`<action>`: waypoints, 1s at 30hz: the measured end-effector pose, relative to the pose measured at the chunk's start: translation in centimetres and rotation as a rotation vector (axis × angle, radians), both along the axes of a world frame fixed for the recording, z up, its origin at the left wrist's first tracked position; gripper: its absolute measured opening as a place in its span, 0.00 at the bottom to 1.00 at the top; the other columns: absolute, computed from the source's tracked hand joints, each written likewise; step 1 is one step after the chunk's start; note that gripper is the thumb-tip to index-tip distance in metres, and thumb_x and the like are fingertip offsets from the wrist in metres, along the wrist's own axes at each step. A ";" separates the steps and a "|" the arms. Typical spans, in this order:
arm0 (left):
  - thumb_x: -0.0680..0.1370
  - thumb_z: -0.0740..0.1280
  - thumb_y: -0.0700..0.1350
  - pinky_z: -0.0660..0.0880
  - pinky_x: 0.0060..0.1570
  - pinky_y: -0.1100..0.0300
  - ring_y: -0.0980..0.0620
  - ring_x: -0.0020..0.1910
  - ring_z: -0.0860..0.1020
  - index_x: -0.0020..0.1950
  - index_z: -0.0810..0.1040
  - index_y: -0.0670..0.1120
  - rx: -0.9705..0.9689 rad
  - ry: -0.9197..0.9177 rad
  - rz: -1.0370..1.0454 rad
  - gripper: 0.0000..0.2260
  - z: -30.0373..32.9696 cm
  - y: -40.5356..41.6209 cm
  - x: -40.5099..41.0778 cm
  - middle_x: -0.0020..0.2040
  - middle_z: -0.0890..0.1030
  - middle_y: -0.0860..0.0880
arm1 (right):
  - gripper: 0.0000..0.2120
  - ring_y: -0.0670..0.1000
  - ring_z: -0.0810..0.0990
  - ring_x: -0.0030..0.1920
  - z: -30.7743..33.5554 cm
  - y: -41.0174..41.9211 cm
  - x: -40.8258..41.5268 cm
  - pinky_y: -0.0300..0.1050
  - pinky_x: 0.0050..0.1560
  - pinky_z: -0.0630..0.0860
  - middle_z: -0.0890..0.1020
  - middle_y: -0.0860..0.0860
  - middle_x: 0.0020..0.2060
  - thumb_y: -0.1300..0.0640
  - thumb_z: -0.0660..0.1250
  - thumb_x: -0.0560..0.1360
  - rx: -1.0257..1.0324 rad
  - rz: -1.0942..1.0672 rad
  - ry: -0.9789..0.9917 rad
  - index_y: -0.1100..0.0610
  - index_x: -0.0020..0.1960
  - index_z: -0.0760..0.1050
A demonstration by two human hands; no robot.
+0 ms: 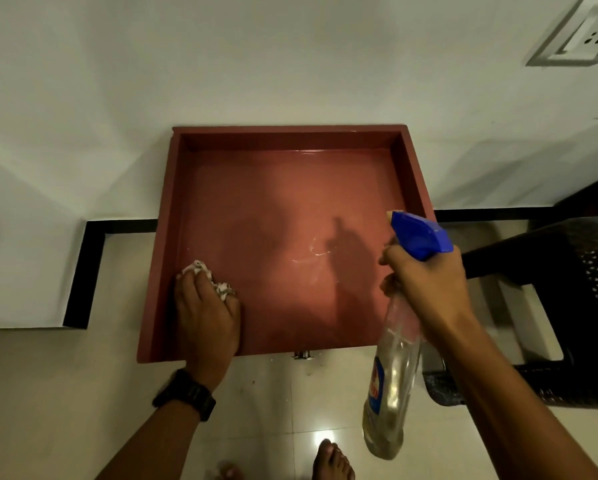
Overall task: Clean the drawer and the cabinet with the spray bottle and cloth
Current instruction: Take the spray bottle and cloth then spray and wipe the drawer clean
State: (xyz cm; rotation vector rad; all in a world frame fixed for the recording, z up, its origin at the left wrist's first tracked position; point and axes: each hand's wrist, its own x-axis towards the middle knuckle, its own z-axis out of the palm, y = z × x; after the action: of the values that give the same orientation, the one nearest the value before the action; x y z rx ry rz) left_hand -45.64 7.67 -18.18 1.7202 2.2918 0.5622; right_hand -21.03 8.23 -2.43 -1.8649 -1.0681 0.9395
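Observation:
A reddish-brown drawer stands pulled out below me, its bare floor shiny with a wet streak near the middle right. My left hand presses a crumpled white cloth onto the drawer floor in the near left corner. My right hand grips the neck of a clear spray bottle with a blue trigger head, held over the drawer's near right corner. The nozzle points toward the drawer's far side and a finger rests on the trigger. A metal knob sticks out of the drawer front.
A white wall rises behind the drawer, with a socket plate at the top right. A dark perforated plastic chair stands close on the right. Glossy pale floor tiles and black skirting lie below. My bare foot is near the bottom edge.

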 end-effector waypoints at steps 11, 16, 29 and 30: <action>0.78 0.60 0.48 0.63 0.70 0.45 0.40 0.71 0.65 0.71 0.68 0.37 0.068 -0.017 -0.705 0.24 0.4 -0.7 18.0 0.70 0.70 0.38 | 0.10 0.63 0.79 0.36 -4.0 -2.8 3.9 0.64 0.43 0.80 0.80 0.66 0.38 0.62 0.66 0.73 -0.101 -0.115 -0.054 0.48 0.41 0.71; 0.77 0.57 0.55 0.52 0.76 0.51 0.43 0.76 0.55 0.78 0.54 0.43 -0.106 0.099 -0.808 0.32 0.7 2.0 22.5 0.77 0.58 0.43 | 0.02 0.67 0.80 0.40 -5.0 -3.1 5.2 0.63 0.43 0.80 0.79 0.65 0.37 0.58 0.68 0.72 -0.106 -0.133 -0.075 0.53 0.42 0.74; 0.75 0.59 0.46 0.68 0.63 0.46 0.38 0.62 0.69 0.64 0.70 0.36 0.126 0.093 -0.407 0.20 -0.7 9.0 12.1 0.62 0.72 0.38 | 0.07 0.63 0.80 0.35 -6.1 -2.3 5.3 0.60 0.39 0.80 0.77 0.56 0.29 0.51 0.66 0.66 -0.165 -0.175 -0.011 0.53 0.41 0.76; 0.76 0.59 0.45 0.68 0.64 0.47 0.38 0.63 0.69 0.65 0.70 0.36 0.118 0.091 -0.392 0.21 -0.8 9.1 12.2 0.63 0.71 0.38 | 0.06 0.61 0.79 0.33 -6.1 -2.0 5.3 0.60 0.40 0.80 0.77 0.54 0.29 0.51 0.67 0.66 -0.155 -0.177 -0.005 0.53 0.41 0.76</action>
State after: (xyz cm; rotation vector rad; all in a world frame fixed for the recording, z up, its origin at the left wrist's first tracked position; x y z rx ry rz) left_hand -33.45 16.81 -19.00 2.2174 1.9279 0.5543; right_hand -15.71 6.28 -8.54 -2.0516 -0.8363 0.9364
